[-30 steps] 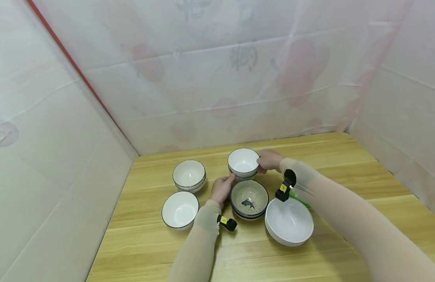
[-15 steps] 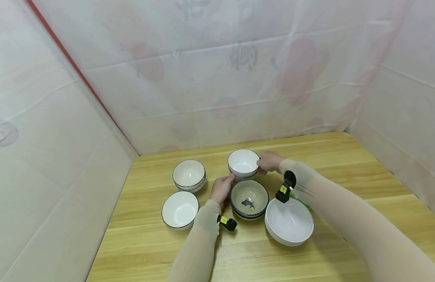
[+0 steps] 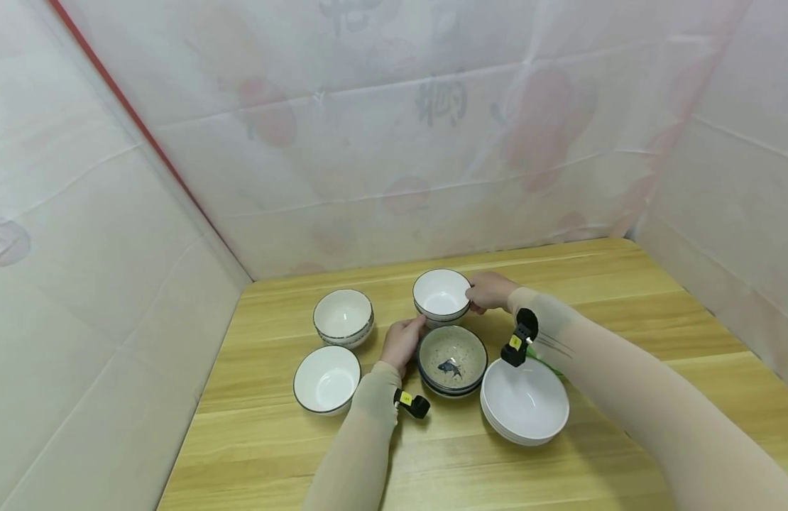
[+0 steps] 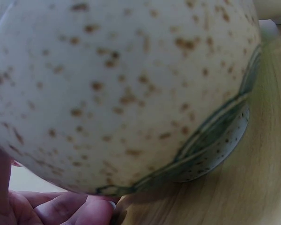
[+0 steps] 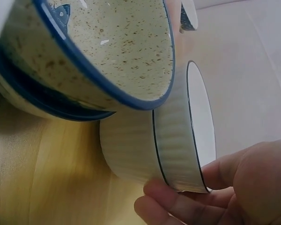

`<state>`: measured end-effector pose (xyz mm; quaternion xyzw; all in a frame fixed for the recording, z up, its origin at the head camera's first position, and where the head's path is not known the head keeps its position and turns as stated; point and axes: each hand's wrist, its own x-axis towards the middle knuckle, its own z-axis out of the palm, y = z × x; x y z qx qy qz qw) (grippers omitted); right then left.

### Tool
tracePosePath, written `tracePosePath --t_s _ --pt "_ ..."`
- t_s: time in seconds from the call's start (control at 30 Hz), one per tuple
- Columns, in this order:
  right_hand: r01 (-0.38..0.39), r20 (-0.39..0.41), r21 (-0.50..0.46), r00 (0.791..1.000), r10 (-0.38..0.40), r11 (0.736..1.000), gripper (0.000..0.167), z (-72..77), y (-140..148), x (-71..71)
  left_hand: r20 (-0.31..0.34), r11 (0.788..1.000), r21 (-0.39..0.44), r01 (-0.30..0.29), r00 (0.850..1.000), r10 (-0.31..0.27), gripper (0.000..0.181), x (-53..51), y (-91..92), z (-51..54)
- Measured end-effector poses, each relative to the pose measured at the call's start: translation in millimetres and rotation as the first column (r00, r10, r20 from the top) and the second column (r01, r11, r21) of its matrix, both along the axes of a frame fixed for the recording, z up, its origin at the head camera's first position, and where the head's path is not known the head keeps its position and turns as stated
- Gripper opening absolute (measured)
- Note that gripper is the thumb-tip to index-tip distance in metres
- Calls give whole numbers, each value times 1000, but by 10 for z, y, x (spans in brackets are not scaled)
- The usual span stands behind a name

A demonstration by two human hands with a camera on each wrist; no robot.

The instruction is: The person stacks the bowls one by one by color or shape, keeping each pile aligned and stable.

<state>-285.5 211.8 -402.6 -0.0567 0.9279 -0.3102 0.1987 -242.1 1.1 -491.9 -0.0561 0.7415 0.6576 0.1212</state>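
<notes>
Two stacked white bowls with dark rims (image 3: 441, 292) stand at the back middle of the table. My right hand (image 3: 491, 291) pinches the upper bowl's right side; in the right wrist view the thumb (image 5: 220, 171) is over its rim and fingers lie against the outer wall. My left hand (image 3: 402, 342) is at the stack's lower left, its thumb against the bowl there. In the left wrist view its curled fingers (image 4: 61, 208) show beneath a speckled bowl (image 4: 126, 93), which hides most of the grip. That speckled stack, with a blue fish inside (image 3: 453, 358), stands just in front.
A stack of plain white bowls (image 3: 524, 401) stands at the front right, with a green object (image 3: 546, 363) partly hidden behind it. At left are a stack of patterned-rim bowls (image 3: 343, 316) and a single dark-rimmed white bowl (image 3: 326, 380). A sheeted wall (image 3: 394, 213) borders the back edge.
</notes>
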Motion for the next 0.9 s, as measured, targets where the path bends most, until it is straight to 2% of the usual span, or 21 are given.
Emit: tracePosePath --t_s 0.17,0.5,0.7,0.9 --pt "1 -18 34 1000 0 999 18 16 12 4 8 1000 4 5 1000 -5 41 -4 -3 18" --pt "-26 -27 44 999 28 999 21 88 92 73 -19 998 -57 35 999 -36 50 -7 4 -4" --pt "-49 -35 54 998 51 997 22 74 156 69 -50 995 -79 60 997 -65 55 12 3 -24" --pt "-88 -51 75 994 92 993 24 59 245 82 -51 995 -81 59 997 -63 53 28 7 -9"
